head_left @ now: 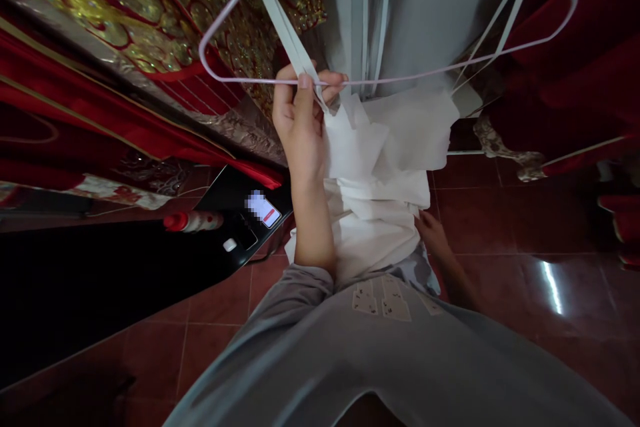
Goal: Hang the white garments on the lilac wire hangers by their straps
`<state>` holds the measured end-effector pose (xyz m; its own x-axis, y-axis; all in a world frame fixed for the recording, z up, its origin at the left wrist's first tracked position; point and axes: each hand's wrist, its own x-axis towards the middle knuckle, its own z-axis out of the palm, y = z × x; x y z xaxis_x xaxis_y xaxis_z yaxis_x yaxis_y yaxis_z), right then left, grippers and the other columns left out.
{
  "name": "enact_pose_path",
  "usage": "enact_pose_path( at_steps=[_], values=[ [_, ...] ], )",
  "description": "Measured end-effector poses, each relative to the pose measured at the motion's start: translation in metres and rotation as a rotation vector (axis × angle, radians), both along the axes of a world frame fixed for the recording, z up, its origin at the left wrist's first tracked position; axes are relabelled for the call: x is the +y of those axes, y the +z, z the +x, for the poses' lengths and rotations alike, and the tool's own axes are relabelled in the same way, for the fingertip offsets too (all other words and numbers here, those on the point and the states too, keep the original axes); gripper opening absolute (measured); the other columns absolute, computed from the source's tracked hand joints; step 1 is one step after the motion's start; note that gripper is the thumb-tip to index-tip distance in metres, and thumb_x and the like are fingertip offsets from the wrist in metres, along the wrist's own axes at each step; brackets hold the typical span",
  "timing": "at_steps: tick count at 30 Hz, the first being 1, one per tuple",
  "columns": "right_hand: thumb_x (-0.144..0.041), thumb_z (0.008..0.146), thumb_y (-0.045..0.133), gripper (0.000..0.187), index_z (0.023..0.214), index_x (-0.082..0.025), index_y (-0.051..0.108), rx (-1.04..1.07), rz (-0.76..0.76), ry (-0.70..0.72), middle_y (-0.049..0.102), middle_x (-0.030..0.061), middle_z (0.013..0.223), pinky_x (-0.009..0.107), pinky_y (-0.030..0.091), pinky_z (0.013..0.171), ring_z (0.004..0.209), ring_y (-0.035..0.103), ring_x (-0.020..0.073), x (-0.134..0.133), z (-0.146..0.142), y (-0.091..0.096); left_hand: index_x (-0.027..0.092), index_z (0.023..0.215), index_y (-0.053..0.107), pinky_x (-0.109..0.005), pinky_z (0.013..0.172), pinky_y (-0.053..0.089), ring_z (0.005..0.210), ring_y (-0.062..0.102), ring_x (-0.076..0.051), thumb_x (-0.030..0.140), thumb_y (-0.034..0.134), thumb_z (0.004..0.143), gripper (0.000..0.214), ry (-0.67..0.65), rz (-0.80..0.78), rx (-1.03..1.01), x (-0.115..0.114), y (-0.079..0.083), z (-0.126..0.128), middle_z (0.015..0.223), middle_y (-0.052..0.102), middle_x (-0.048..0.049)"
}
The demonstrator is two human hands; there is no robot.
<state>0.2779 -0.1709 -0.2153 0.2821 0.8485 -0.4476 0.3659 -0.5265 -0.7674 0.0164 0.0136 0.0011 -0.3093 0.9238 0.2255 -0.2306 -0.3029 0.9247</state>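
Note:
My left hand is raised and closed on the lower bar of a pale wire hanger and a white strap of the garment looped over it. A white garment hangs crumpled from the hanger by thin straps. Lower down, my right hand reaches under the bottom edge of the white fabric; its fingers touch the cloth and are mostly hidden by it. My grey sleeves fill the bottom of the view.
Red and gold embroidered fabric hangs at the left and dark red cloth at the right. A black table at the left bears a red-capped bottle and small items. The floor is red tile. A grey-white surface stands behind the hanger.

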Motion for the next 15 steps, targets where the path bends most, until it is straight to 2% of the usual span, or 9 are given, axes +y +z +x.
enact_pose_path(
  at_steps=[3, 6, 11, 15],
  values=[
    [-0.047, 0.100, 0.062, 0.046, 0.132, -0.014, 0.061, 0.052, 0.032, 0.025, 0.062, 0.0107, 0.132, 0.042, 0.059, 0.104, 0.120, 0.063, 0.0203, 0.010, 0.003, 0.003, 0.032, 0.104, 0.060, -0.050, 0.110, 0.053, 0.125, 0.065, -0.030, 0.064, 0.055, 0.104, 0.033, 0.000, -0.016, -0.020, 0.000, 0.000, 0.001, 0.104, 0.074, -0.0054],
    [-0.046, 0.101, 0.062, 0.045, 0.133, -0.015, 0.061, 0.098, 0.062, 0.083, 0.062, 0.0110, 0.132, 0.042, 0.059, 0.104, 0.120, 0.063, 0.0198, 0.020, -0.003, 0.006, 0.032, 0.102, 0.061, -0.052, 0.112, 0.052, 0.125, 0.065, -0.031, 0.063, 0.058, 0.104, 0.031, -0.005, 0.019, -0.027, 0.003, -0.003, -0.002, 0.101, 0.073, -0.0052],
    [-0.046, 0.100, 0.063, 0.047, 0.133, -0.013, 0.060, 0.150, 0.043, 0.273, 0.062, 0.0108, 0.131, 0.042, 0.059, 0.103, 0.119, 0.064, 0.0201, 0.014, -0.028, 0.010, 0.035, 0.098, 0.065, -0.055, 0.108, 0.056, 0.107, 0.072, -0.033, 0.066, 0.073, 0.093, 0.033, -0.155, 0.249, -0.069, 0.013, -0.010, -0.015, 0.092, 0.074, -0.0033],
    [-0.047, 0.100, 0.063, 0.047, 0.131, -0.013, 0.062, 0.054, 0.022, 0.347, 0.063, 0.0099, 0.130, 0.041, 0.060, 0.102, 0.118, 0.064, 0.0210, 0.003, -0.024, 0.023, 0.035, 0.097, 0.067, -0.054, 0.106, 0.059, 0.098, 0.074, -0.031, 0.060, 0.077, 0.093, 0.027, -0.195, 0.289, -0.088, 0.016, -0.010, -0.021, 0.092, 0.075, -0.0024]
  ],
)
